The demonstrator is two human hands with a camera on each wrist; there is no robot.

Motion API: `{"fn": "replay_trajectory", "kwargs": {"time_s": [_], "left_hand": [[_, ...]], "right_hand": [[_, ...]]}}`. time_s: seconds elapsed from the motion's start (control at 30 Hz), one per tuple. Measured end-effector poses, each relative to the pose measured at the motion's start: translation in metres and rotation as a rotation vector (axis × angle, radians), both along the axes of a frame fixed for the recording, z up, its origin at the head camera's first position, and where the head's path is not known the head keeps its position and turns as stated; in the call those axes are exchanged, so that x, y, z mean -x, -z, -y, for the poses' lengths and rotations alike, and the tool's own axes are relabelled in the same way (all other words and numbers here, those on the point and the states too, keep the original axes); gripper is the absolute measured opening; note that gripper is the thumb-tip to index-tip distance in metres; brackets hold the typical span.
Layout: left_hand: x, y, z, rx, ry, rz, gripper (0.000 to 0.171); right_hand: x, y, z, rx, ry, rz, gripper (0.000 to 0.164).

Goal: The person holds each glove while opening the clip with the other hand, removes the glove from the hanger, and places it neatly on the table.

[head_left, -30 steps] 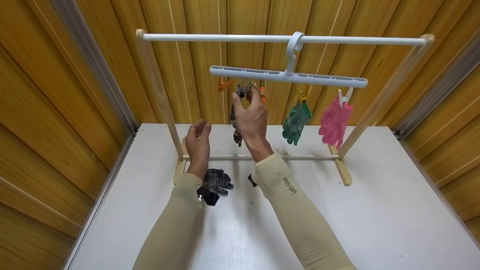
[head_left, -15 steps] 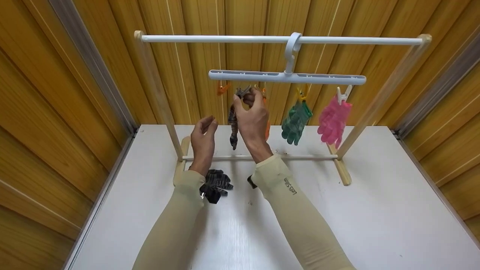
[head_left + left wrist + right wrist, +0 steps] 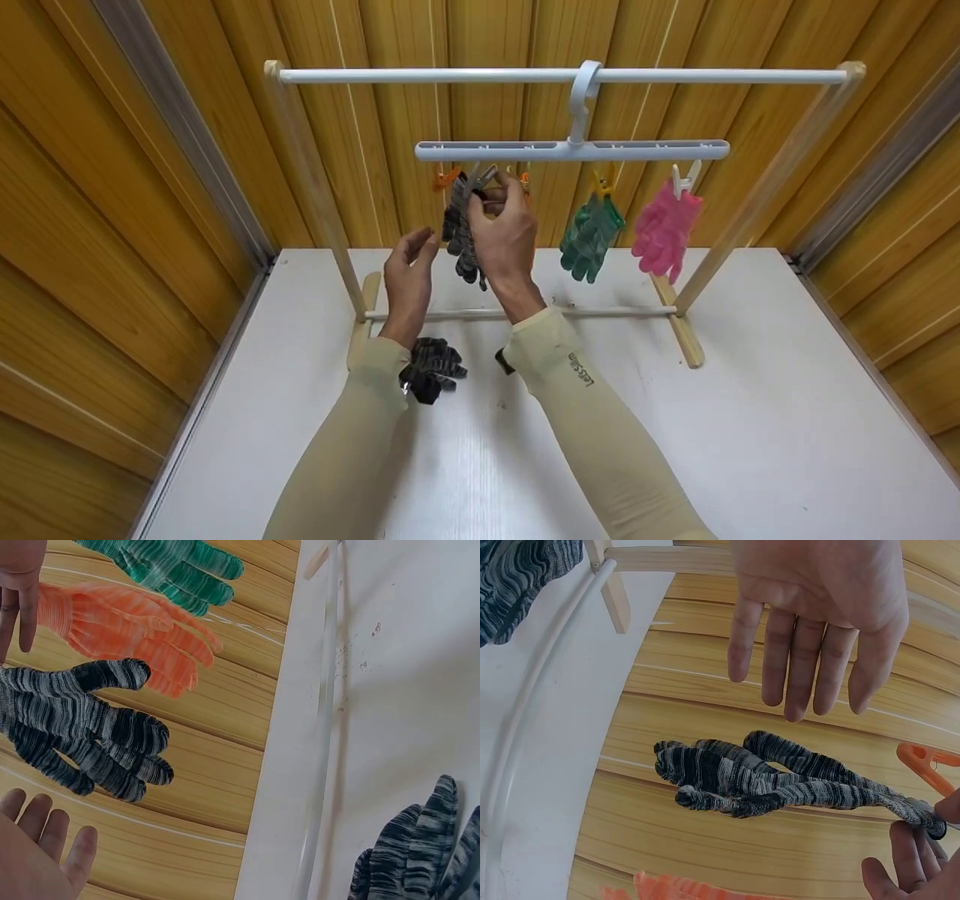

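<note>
One orange glove (image 3: 135, 637) shows nearly whole in the left wrist view, though your right grip (image 3: 502, 236) hides most of it in the head view. That grip pinches the cuff of the hanging striped glove (image 3: 459, 225) by a grey clip (image 3: 486, 178), under the left half of the hanger (image 3: 495, 152); your left grip (image 3: 409, 281), fingers relaxed and holding nothing, is just left of the glove.
</note>
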State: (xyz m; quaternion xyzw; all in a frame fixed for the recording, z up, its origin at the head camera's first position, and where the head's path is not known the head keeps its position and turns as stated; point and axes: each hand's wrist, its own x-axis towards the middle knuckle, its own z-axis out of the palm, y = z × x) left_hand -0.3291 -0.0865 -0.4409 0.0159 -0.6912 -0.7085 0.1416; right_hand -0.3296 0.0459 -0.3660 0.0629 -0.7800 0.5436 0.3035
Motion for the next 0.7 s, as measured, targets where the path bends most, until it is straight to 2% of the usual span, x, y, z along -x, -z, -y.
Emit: {"fn": "replay_trajectory", "kwargs": {"time_s": [0.3, 0.53, 0.7], "left_hand": [[0.004, -0.012, -0.002, 0.012, 0.047, -0.067, 0.043], [0.013, -0.025, -0.005, -0.016, 0.104, -0.046, 0.042], [0.015, -0.027, -0.008, -0.045, 0.164, -0.058, 0.039]], "right_hand": [[-0.001, 0.002, -0.004, -0.009, -0.013, 0.001, 0.042], [-0.005, 0.000, -0.006, -0.033, 0.011, 0.010, 0.042], [-0.006, 0.000, -0.006, -0.027, 0.000, 0.018, 0.042]]}}
